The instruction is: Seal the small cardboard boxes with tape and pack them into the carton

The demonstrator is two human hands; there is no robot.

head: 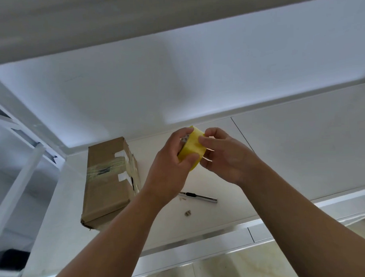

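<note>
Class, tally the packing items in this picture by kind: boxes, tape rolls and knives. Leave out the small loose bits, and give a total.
cardboard box: 1
tape roll: 1
utility knife: 1
Total: 3

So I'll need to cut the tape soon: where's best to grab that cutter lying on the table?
Pinch the cutter across its slim metal body, near the middle, from above. It lies flat on the table with its right end free, so approaching from the right looks easiest. The left forearm hides its other end.
</note>
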